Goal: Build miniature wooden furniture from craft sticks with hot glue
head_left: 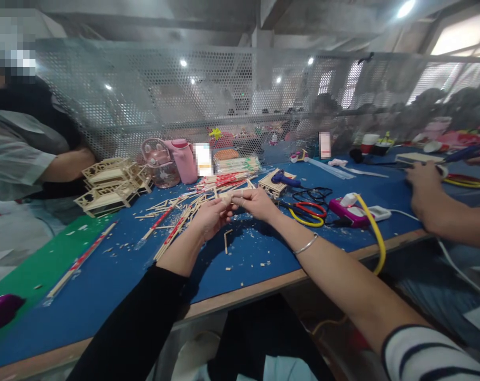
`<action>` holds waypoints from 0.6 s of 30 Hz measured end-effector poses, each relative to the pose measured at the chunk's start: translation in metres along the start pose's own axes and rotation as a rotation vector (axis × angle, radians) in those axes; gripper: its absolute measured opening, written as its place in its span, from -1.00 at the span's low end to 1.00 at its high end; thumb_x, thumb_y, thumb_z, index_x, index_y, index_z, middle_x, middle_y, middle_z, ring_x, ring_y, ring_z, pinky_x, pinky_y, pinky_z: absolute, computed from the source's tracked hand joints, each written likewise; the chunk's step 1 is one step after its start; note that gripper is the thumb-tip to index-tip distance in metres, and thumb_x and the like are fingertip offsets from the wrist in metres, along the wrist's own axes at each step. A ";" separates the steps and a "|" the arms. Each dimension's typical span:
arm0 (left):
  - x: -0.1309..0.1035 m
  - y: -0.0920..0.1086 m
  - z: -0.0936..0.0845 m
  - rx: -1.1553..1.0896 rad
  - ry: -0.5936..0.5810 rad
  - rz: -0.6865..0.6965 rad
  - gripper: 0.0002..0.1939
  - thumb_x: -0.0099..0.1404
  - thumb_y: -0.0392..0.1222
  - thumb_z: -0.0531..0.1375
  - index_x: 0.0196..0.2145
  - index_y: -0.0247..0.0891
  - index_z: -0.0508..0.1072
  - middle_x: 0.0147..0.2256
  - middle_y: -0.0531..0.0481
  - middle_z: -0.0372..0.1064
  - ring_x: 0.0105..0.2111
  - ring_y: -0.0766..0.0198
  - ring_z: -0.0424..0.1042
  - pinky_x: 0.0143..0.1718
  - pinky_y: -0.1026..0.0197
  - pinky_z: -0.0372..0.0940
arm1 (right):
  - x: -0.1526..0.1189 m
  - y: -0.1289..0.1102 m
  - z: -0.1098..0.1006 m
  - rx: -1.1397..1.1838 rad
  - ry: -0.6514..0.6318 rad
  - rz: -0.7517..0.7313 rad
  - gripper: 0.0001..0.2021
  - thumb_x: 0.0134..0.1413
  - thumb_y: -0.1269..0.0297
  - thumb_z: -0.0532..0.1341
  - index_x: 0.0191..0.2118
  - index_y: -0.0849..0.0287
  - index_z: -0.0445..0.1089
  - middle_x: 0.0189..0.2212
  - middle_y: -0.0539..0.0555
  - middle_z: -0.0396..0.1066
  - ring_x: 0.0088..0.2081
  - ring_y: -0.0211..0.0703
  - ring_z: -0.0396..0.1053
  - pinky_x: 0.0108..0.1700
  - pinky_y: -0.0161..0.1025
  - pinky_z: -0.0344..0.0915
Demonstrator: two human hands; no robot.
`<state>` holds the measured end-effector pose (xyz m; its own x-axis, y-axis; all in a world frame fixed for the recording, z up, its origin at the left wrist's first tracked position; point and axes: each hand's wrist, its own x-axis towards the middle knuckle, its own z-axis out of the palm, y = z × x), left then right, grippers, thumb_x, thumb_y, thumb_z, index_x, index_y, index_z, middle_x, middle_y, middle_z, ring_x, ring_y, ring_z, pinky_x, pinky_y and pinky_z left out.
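Note:
My left hand (215,216) and my right hand (252,203) meet above the middle of the blue table, fingers pinched around a small pale wooden stick piece (227,197). Its exact shape is partly hidden by the fingertips. Loose wooden sticks (184,214) lie in a pile left of and behind my hands. Just behind my right hand is a small wooden stick structure (272,182), with a blue glue gun (285,180) lying on it. An L-shaped stick piece (226,242) rests on the table below my hands.
Wooden models (109,185) stand at the left beside a pink bottle (183,161). Right of my hands are red and yellow handled scissors (309,214), cables and a purple power strip (349,212). Another person's hand (426,185) rests at the right. A perforated screen (232,100) stands behind.

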<state>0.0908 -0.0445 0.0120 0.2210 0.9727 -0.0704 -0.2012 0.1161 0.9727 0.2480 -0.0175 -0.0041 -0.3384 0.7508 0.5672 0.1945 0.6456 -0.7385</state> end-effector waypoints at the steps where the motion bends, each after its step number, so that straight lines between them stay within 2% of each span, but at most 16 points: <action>1: 0.001 -0.001 -0.001 0.001 -0.010 0.013 -0.65 -0.03 -0.07 0.37 -0.37 -0.35 0.41 -0.48 0.04 0.36 -0.61 0.53 0.23 -0.59 0.43 0.16 | 0.000 -0.002 -0.001 -0.041 -0.009 -0.020 -0.71 0.06 0.12 0.16 -0.23 0.16 0.54 -0.32 0.04 0.50 -0.18 -0.18 0.39 -0.14 -0.32 0.26; 4: 0.003 -0.003 -0.001 0.045 -0.011 0.084 -0.62 -0.08 -0.04 0.38 -0.41 -0.33 0.38 -0.51 0.08 0.33 -0.62 0.54 0.20 -0.60 0.43 0.12 | -0.001 -0.012 -0.011 -0.236 -0.057 -0.005 -0.67 0.07 0.17 0.14 -0.07 0.13 0.47 -0.45 0.01 0.47 -0.32 -0.21 0.38 -0.22 -0.32 0.26; 6: 0.003 -0.005 -0.001 0.096 0.013 0.121 -0.62 -0.06 0.00 0.36 -0.46 -0.31 0.34 -0.55 0.12 0.28 -0.64 0.53 0.17 -0.61 0.42 0.08 | -0.004 -0.017 -0.026 -0.372 -0.049 0.053 -0.52 0.04 0.20 0.17 0.11 0.15 0.31 -0.55 -0.04 0.41 -0.46 -0.26 0.32 -0.31 -0.34 0.23; 8: 0.004 -0.006 0.000 0.156 0.038 0.147 -0.64 0.00 0.03 0.31 -0.50 -0.29 0.29 -0.59 0.14 0.23 -0.66 0.52 0.13 -0.64 0.40 0.03 | -0.013 -0.018 -0.048 -0.479 0.094 0.148 -0.47 0.05 0.22 0.14 0.18 0.17 0.22 -0.50 -0.02 0.43 -0.47 -0.26 0.32 -0.33 -0.34 0.22; 10: 0.004 -0.008 0.002 0.206 0.049 0.169 -0.66 0.06 0.02 0.27 -0.53 -0.28 0.26 -0.62 0.14 0.21 -0.67 0.51 0.11 -0.65 0.39 -0.01 | -0.028 -0.013 -0.075 -0.696 0.259 0.303 -0.60 0.09 0.26 0.07 0.05 0.17 0.35 -0.35 0.09 0.48 -0.35 -0.19 0.37 -0.25 -0.31 0.23; 11: 0.004 -0.009 0.003 0.225 0.051 0.179 -0.67 0.07 0.01 0.25 -0.53 -0.27 0.26 -0.62 0.14 0.20 -0.68 0.50 0.11 -0.65 0.38 -0.01 | -0.038 -0.009 -0.089 -0.833 0.274 0.401 -0.65 0.09 0.30 0.05 -0.03 0.16 0.41 -0.27 0.14 0.48 -0.26 -0.13 0.39 -0.20 -0.28 0.22; 13: 0.004 -0.011 0.004 0.251 0.048 0.197 -0.69 0.09 0.00 0.23 -0.53 -0.27 0.26 -0.64 0.14 0.18 -0.68 0.50 0.11 -0.64 0.37 0.00 | -0.059 0.001 -0.114 -1.060 0.149 0.592 -0.67 0.06 0.34 0.03 -0.09 0.17 0.44 -0.17 0.21 0.47 -0.17 -0.02 0.40 -0.17 -0.22 0.22; 14: 0.004 -0.012 0.005 0.262 0.043 0.208 -0.69 0.10 0.01 0.23 -0.54 -0.28 0.27 -0.65 0.15 0.17 -0.68 0.50 0.10 -0.64 0.37 0.00 | -0.068 0.006 -0.124 -1.127 0.019 0.655 -0.66 0.04 0.33 0.06 -0.08 0.20 0.43 -0.15 0.26 0.46 -0.15 0.03 0.40 -0.19 -0.20 0.22; 15: 0.004 -0.013 0.006 0.272 0.035 0.223 -0.69 0.10 0.01 0.22 -0.54 -0.28 0.28 -0.65 0.15 0.16 -0.69 0.50 0.09 -0.64 0.37 -0.01 | -0.076 0.009 -0.132 -1.152 -0.136 0.687 -0.65 0.03 0.30 0.08 -0.05 0.20 0.41 -0.14 0.27 0.45 -0.15 0.06 0.40 -0.20 -0.20 0.22; 16: 0.003 -0.014 0.006 0.277 0.025 0.238 -0.68 0.09 0.02 0.22 -0.54 -0.28 0.28 -0.66 0.15 0.16 -0.69 0.50 0.09 -0.64 0.36 -0.01 | -0.082 0.011 -0.137 -1.155 -0.232 0.687 -0.62 0.03 0.31 0.08 0.00 0.18 0.38 -0.12 0.25 0.45 -0.14 0.05 0.40 -0.21 -0.20 0.22; 18: 0.003 -0.015 0.008 0.272 0.009 0.251 -0.68 0.08 0.03 0.23 -0.54 -0.28 0.30 -0.65 0.14 0.18 -0.69 0.49 0.10 -0.63 0.36 0.00 | -0.087 0.012 -0.140 -1.134 -0.345 0.648 -0.52 -0.01 0.37 0.10 0.10 0.11 0.28 -0.07 0.20 0.43 -0.12 0.01 0.41 -0.21 -0.24 0.21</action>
<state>0.1020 -0.0452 -0.0010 0.1884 0.9659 0.1774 0.0133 -0.1832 0.9830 0.4084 -0.0552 -0.0113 -0.0762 0.9970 -0.0092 0.9965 0.0759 -0.0356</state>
